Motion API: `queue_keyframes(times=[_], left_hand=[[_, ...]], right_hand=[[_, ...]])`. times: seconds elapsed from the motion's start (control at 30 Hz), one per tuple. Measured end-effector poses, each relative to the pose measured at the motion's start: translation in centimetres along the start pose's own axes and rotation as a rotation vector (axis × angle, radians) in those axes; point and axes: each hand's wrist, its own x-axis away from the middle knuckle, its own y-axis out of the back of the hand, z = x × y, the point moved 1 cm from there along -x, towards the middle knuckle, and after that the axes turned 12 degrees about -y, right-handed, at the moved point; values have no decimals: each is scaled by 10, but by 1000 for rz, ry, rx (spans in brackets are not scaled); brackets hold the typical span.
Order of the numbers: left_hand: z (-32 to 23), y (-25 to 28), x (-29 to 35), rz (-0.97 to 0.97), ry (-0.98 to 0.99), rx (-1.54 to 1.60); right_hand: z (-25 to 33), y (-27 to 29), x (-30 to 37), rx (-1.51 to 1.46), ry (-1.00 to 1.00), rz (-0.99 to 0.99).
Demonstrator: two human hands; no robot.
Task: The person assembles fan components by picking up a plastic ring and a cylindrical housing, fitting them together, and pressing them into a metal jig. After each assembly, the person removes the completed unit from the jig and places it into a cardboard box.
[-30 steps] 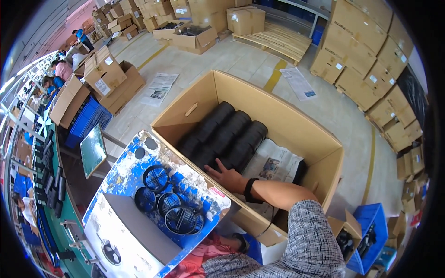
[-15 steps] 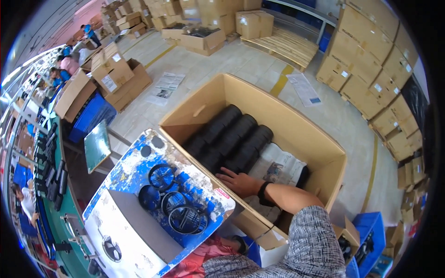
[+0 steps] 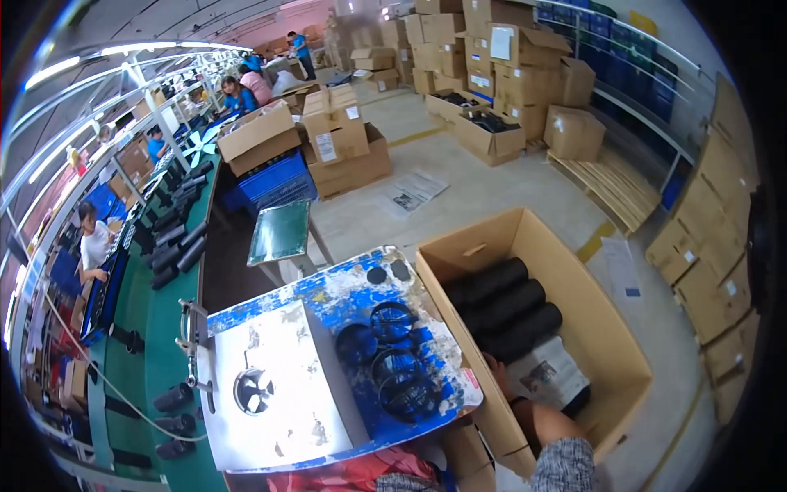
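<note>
My right hand (image 3: 498, 374) reaches down inside an open cardboard box (image 3: 613, 336), close to its near left wall. Beside it lie rows of black cylindrical parts (image 3: 515, 305), and a printed paper sheet (image 3: 551, 371) covers part of the load. The box wall and shadow hide most of its fingers, so their grip does not show. My left hand is out of sight; only a patterned grey sleeve (image 3: 406, 482) shows at the lower edge. On the worn blue-and-white worktop (image 3: 447, 361) sit several black rings (image 3: 392, 321), next to a white metal housing (image 3: 283, 385) with a round opening.
A green-topped stool (image 3: 280, 231) stands beyond the worktop. To the left runs a green bench (image 3: 176, 316) with black cylinders, where a person in white (image 3: 94, 246) works. Cardboard boxes (image 3: 340, 123) and a wooden pallet (image 3: 611, 189) stand farther off; stacked boxes line the right.
The view has swung left and up, so the worktop and box sit farther right. My right hand, spread over the cylinders before, is now mostly hidden by the near box wall.
</note>
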Motion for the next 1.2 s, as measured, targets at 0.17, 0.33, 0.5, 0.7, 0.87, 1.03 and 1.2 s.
queue_keyframes(times=[0.17,0.33,0.5,0.7,0.87,1.03,1.2], left_hand=[[-5,4,10,-38,-12,-3],[-6,8,0,-76,-259,-131],[20,14,23,-109,-178,59],[63,11,23,-185,-170,218],[66,19,29,-153,-245,172],[82,17,54,-236,-155,299],[62,37,36,-142,-311,190]], right_hand=[[7,19,-15,-218,-335,159],[-2,80,-30,-117,109,86],[111,268,-104,-55,45,67],[199,324,-151,-386,-3,-143],[221,237,-169,-1341,-351,299],[188,154,-165,-1195,-446,219],[211,198,-142,-265,-212,77]])
